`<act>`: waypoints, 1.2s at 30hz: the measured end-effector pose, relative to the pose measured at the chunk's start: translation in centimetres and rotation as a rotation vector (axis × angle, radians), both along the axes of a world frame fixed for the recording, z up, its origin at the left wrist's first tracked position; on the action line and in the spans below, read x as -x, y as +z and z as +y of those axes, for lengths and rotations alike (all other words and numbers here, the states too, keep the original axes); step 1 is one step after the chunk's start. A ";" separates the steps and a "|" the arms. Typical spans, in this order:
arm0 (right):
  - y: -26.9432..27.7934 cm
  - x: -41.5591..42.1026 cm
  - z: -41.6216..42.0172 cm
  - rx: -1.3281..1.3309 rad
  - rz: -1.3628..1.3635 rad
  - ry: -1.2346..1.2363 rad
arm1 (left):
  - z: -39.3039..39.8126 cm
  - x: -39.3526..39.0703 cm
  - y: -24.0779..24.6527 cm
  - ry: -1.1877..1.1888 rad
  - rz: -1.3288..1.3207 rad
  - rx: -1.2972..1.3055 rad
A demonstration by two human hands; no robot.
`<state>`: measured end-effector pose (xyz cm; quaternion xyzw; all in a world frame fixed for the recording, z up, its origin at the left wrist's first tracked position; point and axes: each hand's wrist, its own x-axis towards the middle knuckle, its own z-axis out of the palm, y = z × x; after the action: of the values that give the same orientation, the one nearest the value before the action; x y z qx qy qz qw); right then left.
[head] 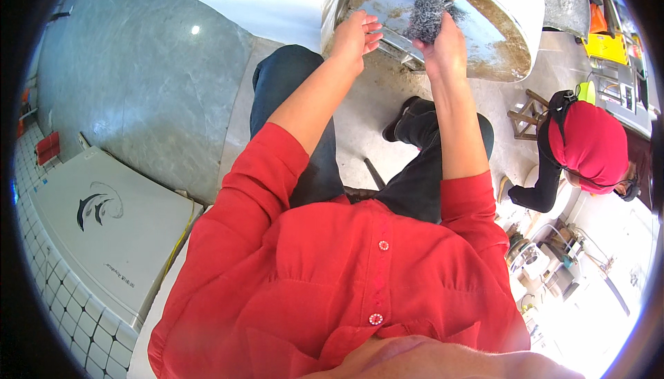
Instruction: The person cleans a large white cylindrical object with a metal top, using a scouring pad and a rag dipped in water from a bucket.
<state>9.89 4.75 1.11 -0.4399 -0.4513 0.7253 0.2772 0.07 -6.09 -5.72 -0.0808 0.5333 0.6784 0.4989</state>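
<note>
My right hand (447, 49) grips a dark grey pad of steel wool (429, 16). The pad is over the soiled end face of a white, rounded appliance casing (480, 29); whether it touches the surface I cannot tell. Brown grime or rust stains that face, mostly around its rim, while smoother bluish patches show near the middle. Close to the casing's left edge, my left hand (355, 39) holds nothing, its fingers apart and slightly bent. A gap separates it from the steel wool.
At the right, a person in a red top (589, 145) bends near a wooden stool (531, 114). A white panel (111, 234) with a dolphin print lies at lower left. Grey floor (155, 68) spreads leftward. Assorted parts (550, 265) clutter the lower right, and a yellow box (606, 47) stands upper right.
</note>
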 end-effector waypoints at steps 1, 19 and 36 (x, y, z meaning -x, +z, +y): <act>-0.7 -0.1 0.1 0.015 -0.054 0.012 | 0.0 -0.1 0.0 -0.008 0.003 -0.002; -5.4 -0.3 0.8 0.039 -0.294 -0.029 | 0.4 -0.5 -1.0 0.013 -0.029 -0.014; -1.1 -1.0 1.1 -0.054 -0.101 -0.012 | 0.2 -0.4 -0.9 -0.032 -0.006 -0.014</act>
<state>10.87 5.82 0.00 -0.4710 -0.4813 0.6881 0.2703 0.51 -5.85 -6.63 -0.0707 0.5281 0.6738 0.5119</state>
